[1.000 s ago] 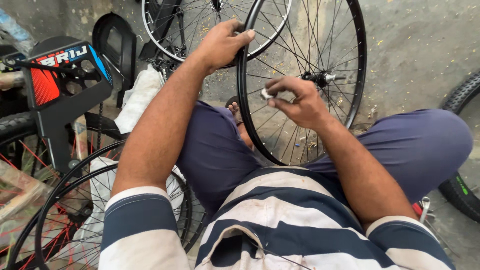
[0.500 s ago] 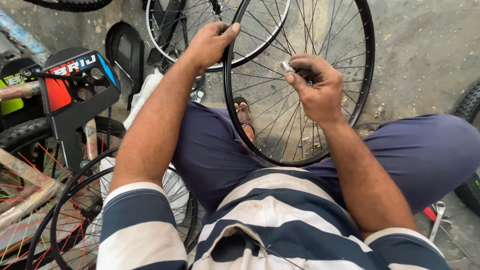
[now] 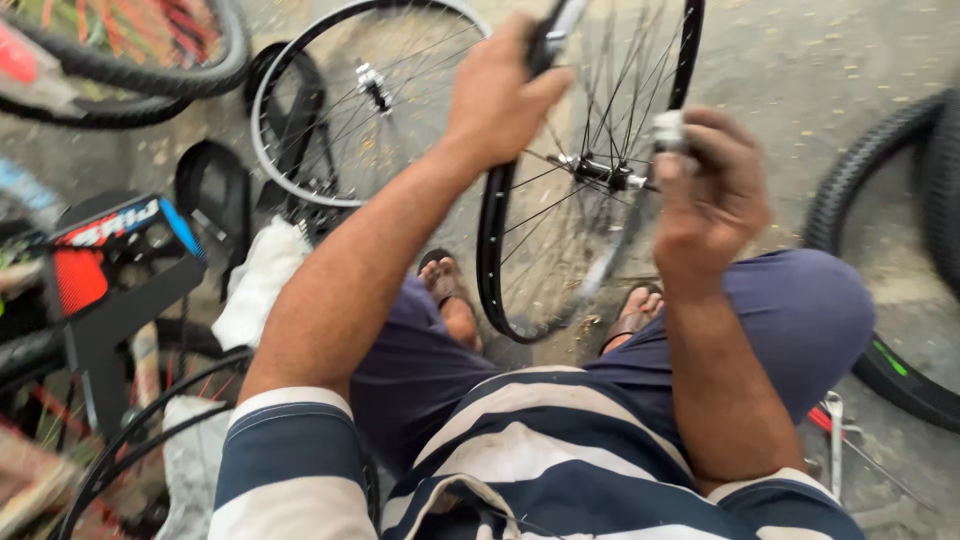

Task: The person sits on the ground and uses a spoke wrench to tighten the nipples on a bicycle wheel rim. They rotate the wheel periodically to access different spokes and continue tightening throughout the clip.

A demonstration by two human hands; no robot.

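Gripping the black wheel rim, left hand; right hand pinches a small silver tool.

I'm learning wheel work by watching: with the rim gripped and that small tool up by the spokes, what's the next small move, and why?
Probably bring the small silvery tool in the right hand onto a spoke. The left hand grips the black rim, steadying the wheel upright between the knees.

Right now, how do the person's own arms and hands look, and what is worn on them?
Both forearms are bare from above the elbow down. The left hand and right hand wear no gloves, and no rings or watch show. Each upper arm ends in a short sleeve with broad navy and white stripes, slightly smudged.
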